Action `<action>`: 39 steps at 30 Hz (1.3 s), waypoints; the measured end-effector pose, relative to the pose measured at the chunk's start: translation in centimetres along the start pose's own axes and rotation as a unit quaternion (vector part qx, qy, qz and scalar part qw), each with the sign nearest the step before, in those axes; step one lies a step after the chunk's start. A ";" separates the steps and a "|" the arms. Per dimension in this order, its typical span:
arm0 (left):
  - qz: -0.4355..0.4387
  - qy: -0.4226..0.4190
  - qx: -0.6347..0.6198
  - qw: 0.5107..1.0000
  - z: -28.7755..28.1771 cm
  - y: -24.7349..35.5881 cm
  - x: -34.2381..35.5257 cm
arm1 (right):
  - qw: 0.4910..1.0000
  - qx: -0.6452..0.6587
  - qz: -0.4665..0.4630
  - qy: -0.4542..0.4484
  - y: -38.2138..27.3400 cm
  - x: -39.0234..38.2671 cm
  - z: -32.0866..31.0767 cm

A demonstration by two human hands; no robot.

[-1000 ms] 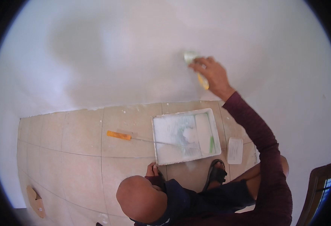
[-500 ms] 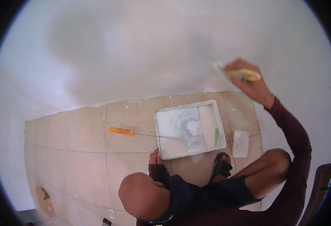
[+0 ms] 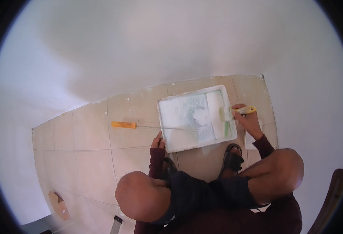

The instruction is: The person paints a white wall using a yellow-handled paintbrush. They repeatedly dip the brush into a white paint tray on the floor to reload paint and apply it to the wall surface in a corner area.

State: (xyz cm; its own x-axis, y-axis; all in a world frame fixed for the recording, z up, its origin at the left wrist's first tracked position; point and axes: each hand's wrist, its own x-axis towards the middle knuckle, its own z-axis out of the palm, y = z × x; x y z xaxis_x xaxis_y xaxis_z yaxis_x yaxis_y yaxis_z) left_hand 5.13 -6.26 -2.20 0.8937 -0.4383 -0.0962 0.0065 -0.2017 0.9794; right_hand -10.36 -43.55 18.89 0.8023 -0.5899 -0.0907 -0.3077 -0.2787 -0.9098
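My right hand [image 3: 247, 119] is closed around the yellow handle of a paintbrush [image 3: 238, 110]. The brush's pale green, paint-covered bristles are over the right-hand well of a white paint tray [image 3: 231, 128], at its rim. My left hand [image 3: 158, 142] has its fingers curled at the tray's near left edge, gripping it. White paint coats the tray, with greenish streaks on the ribbed slope. Across the tray lies a long tool with an orange handle [image 3: 124, 124] and a thin metal rod. Its far end is in the paint, so its head cannot be made out.
A white plastic container [image 3: 251, 140] sits right of the tray, partly behind my right arm. Beyond the tiled floor [image 3: 81, 134] rises a pale wall [image 3: 159, 43] with greyish patches. A piece of brown cardboard [image 3: 59, 204] lies at lower left. My sandalled feet flank the tray's near side.
My right hand has come down from the wall with the paintbrush to the tray's right side. My left hand stays at the tray's left edge. The whole view has shifted slightly.
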 end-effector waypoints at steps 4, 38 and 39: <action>-0.010 0.000 0.002 1.000 -0.3 0.9 -0.1 | 1.000 -0.007 0.001 0.026 0.7 1.2 -0.1; 0.069 0.047 0.277 0.957 -6.4 1.9 -5.1 | 0.993 0.113 -0.019 0.013 7.6 4.0 12.3; 0.086 -0.006 0.237 0.968 -5.8 0.6 -5.9 | 0.999 0.013 0.045 -0.004 8.0 2.6 9.7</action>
State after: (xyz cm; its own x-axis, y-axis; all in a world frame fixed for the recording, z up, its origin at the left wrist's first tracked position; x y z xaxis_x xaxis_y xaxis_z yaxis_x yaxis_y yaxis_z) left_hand 2.41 1.27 -0.06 0.8580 -0.5107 0.0556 -0.3502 -0.5023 0.7907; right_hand -5.81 -39.95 7.44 0.7759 -0.6057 -0.1763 -0.3661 -0.2048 -0.9077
